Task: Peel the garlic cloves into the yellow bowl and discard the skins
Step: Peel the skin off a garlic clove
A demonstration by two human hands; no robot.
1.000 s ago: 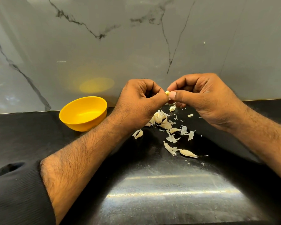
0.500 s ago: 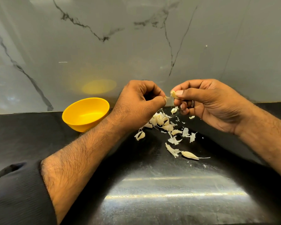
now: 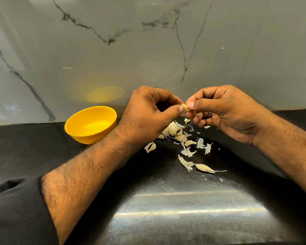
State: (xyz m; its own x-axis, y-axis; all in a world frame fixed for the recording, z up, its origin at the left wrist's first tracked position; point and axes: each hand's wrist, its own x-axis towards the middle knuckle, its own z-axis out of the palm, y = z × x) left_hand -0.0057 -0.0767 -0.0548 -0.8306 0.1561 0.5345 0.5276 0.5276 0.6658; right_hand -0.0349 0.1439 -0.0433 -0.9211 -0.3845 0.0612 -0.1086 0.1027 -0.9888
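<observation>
Because it is so small, the garlic clove (image 3: pixel 185 108) shows only as a pale nub pinched between the 2 hands, held in the air above the scattered skins and well clear of the counter. By the look of it, it weighs almost nothing and is firm, while whatever skin clings to it is papery and brittle and will likely tear into flakes rather than come off whole; the bared flesh will probably be a little sticky and slick, so a hold across the clove's sides with the thumb pads, leaving an end free for a nail to lift the skin, seems the safest. The left hand (image 3: pixel 148 114) has its fingers curled in, thumb tip pressed to the clove from 9 o'clock; the right hand (image 3: pixel 224 112) pinches it from 3 o'clock between thumb and forefinger, the other fingers curled beneath. At 6 o'clock from the clove lies the pile of skins (image 3: pixel 175 132), with more flakes trailing toward the viewer, and an unpeeled clove (image 3: pixel 204 168) with a long thin tail at the near end of the trail. The yellow bowl (image 3: pixel 81 133) stands at 9 o'clock from the hands, against the marble wall (image 3: pixel 148 50), and I can see no clove inside it. All rests on a glossy black counter (image 3: pixel 184 218).
</observation>
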